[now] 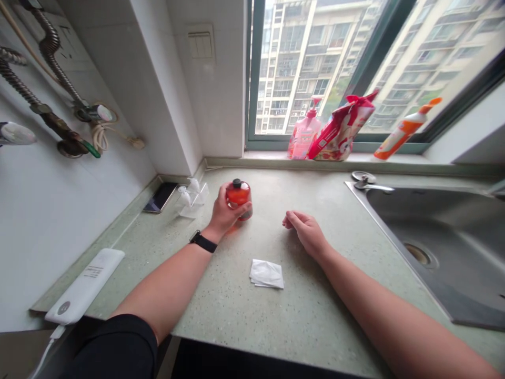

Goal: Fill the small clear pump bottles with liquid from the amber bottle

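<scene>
My left hand [226,213] is wrapped around a red see-through bottle [239,196] with a black cap, upright over the counter. Whether its base touches the surface I cannot tell. To the right, my right hand [302,226] is at the counter with its fingers curled in, and nothing shows in it. A folded white tissue [266,273] lies flat between my forearms, nearer the front edge. Just left of the bottle stands a clear plastic holder [193,199] with white pieces in it.
A phone [161,197] and a white power bank [86,284] with a cable lie along the left wall. The steel sink [394,231] is set into the right side. On the sill stand a pink pump bottle [303,134], a red bag [342,129] and an orange-white bottle [404,131].
</scene>
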The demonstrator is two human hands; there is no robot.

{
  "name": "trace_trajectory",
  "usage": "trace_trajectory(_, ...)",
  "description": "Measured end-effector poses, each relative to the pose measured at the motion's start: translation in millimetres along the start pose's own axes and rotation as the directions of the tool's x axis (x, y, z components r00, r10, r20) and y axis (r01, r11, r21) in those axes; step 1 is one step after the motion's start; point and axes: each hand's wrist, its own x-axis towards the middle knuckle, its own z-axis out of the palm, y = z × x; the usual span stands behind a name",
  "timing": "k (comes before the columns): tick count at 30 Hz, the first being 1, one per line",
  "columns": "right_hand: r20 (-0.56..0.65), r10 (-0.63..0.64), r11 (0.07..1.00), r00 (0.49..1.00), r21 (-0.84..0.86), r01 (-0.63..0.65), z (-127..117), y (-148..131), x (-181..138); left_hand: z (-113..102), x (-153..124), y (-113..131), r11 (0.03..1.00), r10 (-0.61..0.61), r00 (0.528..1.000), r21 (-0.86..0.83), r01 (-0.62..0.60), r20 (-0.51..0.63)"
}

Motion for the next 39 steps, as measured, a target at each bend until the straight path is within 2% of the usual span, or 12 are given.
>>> trace_trajectory(4,-0.085,-0.104,0.994,0.991,-0.032,0.102,-3.7,-10.1,0.8,19.7,-20.0,18.4,0.994,0.106,0.976,-0.020,-0.104,0.190)
trace_trajectory(7,-0.111,-0.253,0.963,0.961,-0.118,0.240,-4.4,-39.5,3.8,28.4,-29.2,26.5,0.984,0.179,0.957,-0.034,-0.176,0.227)
trace_trajectory(9,-0.037,-0.348,0.911,0.937,-0.247,0.329,-3.0,-68.4,7.3,30.5,-31.8,28.7,0.974,0.221,0.950,-0.010,-0.225,0.218)
trace_trajectory(11,0.079,-0.400,0.814,0.913,-0.428,0.393,0.7,-98.5,11.1,30.8,-32.5,29.0,0.966,0.248,0.948,0.018,-0.256,0.198)
trace_trajectory(14,0.252,-0.318,0.621,0.914,-0.673,0.402,11.8,-132.3,15.2,30.8,-32.3,28.0,0.963,0.254,0.949,0.040,-0.266,0.187)
trace_trajectory(16,0.287,-0.233,0.534,0.929,-0.761,0.369,21.7,-142.7,16.0,31.1,-32.3,27.0,0.963,0.248,0.950,0.060,-0.263,0.188)
trace_trajectory(21,0.203,-0.231,0.425,0.952,-0.859,0.286,39.4,-140.1,14.6,31.2,-32.2,23.9,0.960,0.229,0.953,0.116,-0.254,0.198)
trace_trajectory(24,0.237,-0.236,0.416,0.942,-0.852,0.318,40.1,-136.3,15.3,29.9,-31.1,23.0,0.963,0.221,0.951,0.108,-0.248,0.214)
trace_trajectory(31,0.409,-0.286,0.383,0.866,-0.780,0.495,31.6,-132.3,18.9,25.8,-29.0,24.9,0.974,0.199,0.947,0.057,-0.220,0.252)
trace_trajectory(34,0.502,-0.323,0.359,0.803,-0.719,0.594,23.3,-129.7,18.3,25.9,-28.7,24.7,0.973,0.209,0.944,0.045,-0.228,0.255)
trace_trajectory(37,0.570,-0.361,0.402,0.738,-0.619,0.675,14.5,-127.8,16.5,26.5,-28.6,24.0,0.969,0.223,0.942,0.047,-0.242,0.250)
trace_trajectory(39,0.531,-0.372,0.452,0.761,-0.613,0.648,12.0,-126.9,15.5,26.4,-28.7,24.1,0.969,0.227,0.940,0.039,-0.245,0.253)
